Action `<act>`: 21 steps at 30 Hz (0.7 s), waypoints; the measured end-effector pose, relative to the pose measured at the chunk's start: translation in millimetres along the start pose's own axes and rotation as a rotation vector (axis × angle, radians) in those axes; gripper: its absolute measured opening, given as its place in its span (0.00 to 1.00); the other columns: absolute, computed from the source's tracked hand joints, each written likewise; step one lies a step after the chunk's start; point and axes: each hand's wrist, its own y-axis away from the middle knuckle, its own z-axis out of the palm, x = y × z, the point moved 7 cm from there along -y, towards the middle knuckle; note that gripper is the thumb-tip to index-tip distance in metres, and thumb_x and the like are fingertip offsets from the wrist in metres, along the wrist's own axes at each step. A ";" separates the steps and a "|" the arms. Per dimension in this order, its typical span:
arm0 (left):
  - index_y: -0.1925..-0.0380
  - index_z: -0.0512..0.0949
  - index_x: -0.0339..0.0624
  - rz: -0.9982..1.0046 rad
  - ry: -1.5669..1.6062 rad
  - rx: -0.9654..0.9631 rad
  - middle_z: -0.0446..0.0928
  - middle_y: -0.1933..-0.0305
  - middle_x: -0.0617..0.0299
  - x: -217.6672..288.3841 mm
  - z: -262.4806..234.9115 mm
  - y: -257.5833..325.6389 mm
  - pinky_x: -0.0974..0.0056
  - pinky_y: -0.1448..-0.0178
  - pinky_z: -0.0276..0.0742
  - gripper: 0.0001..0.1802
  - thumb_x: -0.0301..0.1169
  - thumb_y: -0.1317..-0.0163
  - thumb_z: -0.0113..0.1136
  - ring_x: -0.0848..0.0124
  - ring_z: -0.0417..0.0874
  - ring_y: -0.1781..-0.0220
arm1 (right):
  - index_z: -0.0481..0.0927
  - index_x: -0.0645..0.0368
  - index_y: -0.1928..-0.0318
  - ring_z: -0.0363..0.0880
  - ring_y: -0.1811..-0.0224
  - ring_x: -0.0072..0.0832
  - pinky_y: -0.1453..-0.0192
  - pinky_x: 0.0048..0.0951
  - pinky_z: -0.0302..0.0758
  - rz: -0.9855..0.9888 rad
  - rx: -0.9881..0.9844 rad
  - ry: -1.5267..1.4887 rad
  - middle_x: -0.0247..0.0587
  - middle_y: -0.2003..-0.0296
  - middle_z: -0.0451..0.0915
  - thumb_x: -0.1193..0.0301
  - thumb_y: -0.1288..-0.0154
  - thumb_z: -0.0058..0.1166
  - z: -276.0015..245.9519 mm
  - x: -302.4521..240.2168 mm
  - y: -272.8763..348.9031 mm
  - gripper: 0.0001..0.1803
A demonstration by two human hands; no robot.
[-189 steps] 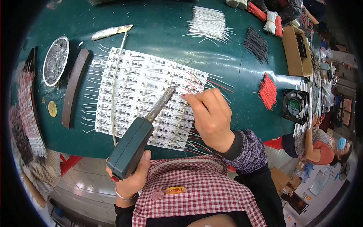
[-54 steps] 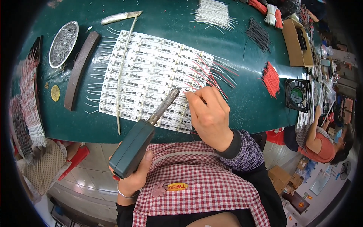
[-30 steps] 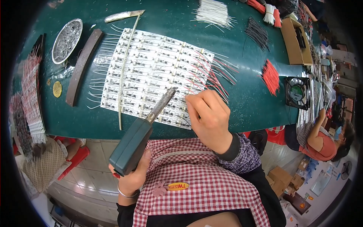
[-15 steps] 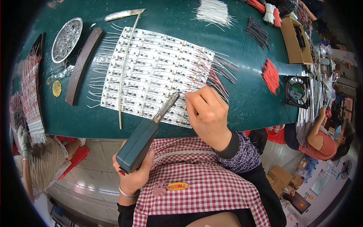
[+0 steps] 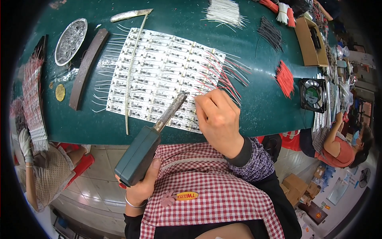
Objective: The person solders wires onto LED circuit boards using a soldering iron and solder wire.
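Observation:
My left hand is wrapped round the dark green body of a soldering gun. Its metal barrel points up and right, with the tip over the lower right part of a white panel of small circuit boards. Close to that tip, my right hand is closed in a pinch on a thin wire, mostly hidden by the fingers. Red and white wires stick out from the panel's right side, white ones from its left. A long thin strip lies across the panel's left part.
Bundles of white, black and red wires lie beyond and right, near a small fan and a cardboard box. Leftward are a metal dish, a brown bar and wired boards. Co-workers sit both sides.
The soldering gun has shifted left, its tip slightly up and a little farther from my right fingers. My right hand has hardly moved. A co-worker's gloved hand at the left has moved.

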 end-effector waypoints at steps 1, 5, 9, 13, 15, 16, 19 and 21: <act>0.49 0.77 0.28 0.004 -0.009 -0.003 0.81 0.60 0.57 0.6 -0.6 -0.4 0.71 0.73 0.70 0.18 0.17 0.40 0.64 0.78 0.74 0.75 | 0.82 0.61 0.66 0.77 0.71 0.36 0.68 0.34 0.74 0.009 -0.004 0.004 0.39 0.72 0.74 0.84 0.49 0.64 0.2 0.5 0.5 0.09; 0.48 0.76 0.28 0.015 -0.018 0.033 0.82 0.55 0.55 2.2 -3.3 -0.9 0.72 0.73 0.70 0.18 0.17 0.40 0.63 0.78 0.74 0.76 | 0.84 0.62 0.63 0.80 0.68 0.35 0.67 0.31 0.76 0.027 -0.037 -0.009 0.40 0.68 0.77 0.83 0.46 0.65 -11.9 3.2 4.9 0.09; 0.47 0.76 0.29 0.033 -0.033 0.074 0.81 0.55 0.55 6.0 -7.7 -1.5 0.72 0.74 0.70 0.19 0.17 0.40 0.63 0.78 0.74 0.76 | 0.81 0.65 0.60 0.80 0.65 0.35 0.64 0.30 0.79 0.169 -0.130 -0.086 0.42 0.65 0.77 0.85 0.47 0.61 -56.6 -6.3 7.7 0.12; 0.46 0.75 0.29 -0.007 -0.006 0.075 0.80 0.55 0.54 2.0 -8.4 -0.4 0.72 0.74 0.70 0.21 0.17 0.40 0.63 0.78 0.73 0.76 | 0.83 0.64 0.59 0.80 0.68 0.30 0.66 0.28 0.78 0.100 -0.013 -0.222 0.43 0.63 0.78 0.87 0.48 0.64 -77.6 -22.6 2.5 0.14; 0.46 0.75 0.29 -0.014 -0.004 0.078 0.80 0.55 0.54 1.2 -9.3 0.8 0.72 0.74 0.69 0.21 0.17 0.40 0.63 0.79 0.73 0.76 | 0.84 0.63 0.62 0.79 0.70 0.29 0.67 0.27 0.76 0.012 0.009 -0.260 0.41 0.65 0.78 0.86 0.47 0.66 -65.6 -27.2 -3.2 0.12; 0.46 0.75 0.29 0.020 -0.029 0.071 0.80 0.56 0.55 4.1 -8.1 1.2 0.72 0.74 0.69 0.21 0.17 0.40 0.64 0.79 0.73 0.76 | 0.84 0.63 0.62 0.79 0.70 0.29 0.67 0.27 0.76 0.013 0.011 -0.258 0.41 0.65 0.78 0.86 0.47 0.66 -55.8 -23.8 -1.7 0.12; 0.53 0.79 0.29 -0.033 0.012 0.110 0.83 0.59 0.55 13.4 -4.3 -0.1 0.70 0.66 0.75 0.17 0.20 0.42 0.68 0.76 0.79 0.70 | 0.79 0.62 0.69 0.76 0.72 0.35 0.70 0.34 0.72 0.011 0.068 -0.196 0.39 0.73 0.72 0.82 0.45 0.64 -19.8 -10.2 5.8 0.07; 0.59 0.83 0.29 -0.121 0.076 0.156 0.86 0.62 0.56 10.0 -6.6 1.6 0.67 0.59 0.80 0.14 0.24 0.45 0.72 0.72 0.85 0.64 | 0.79 0.62 0.68 0.76 0.72 0.35 0.70 0.34 0.72 0.030 0.043 -0.188 0.40 0.73 0.71 0.82 0.45 0.64 -7.2 -2.9 10.6 0.06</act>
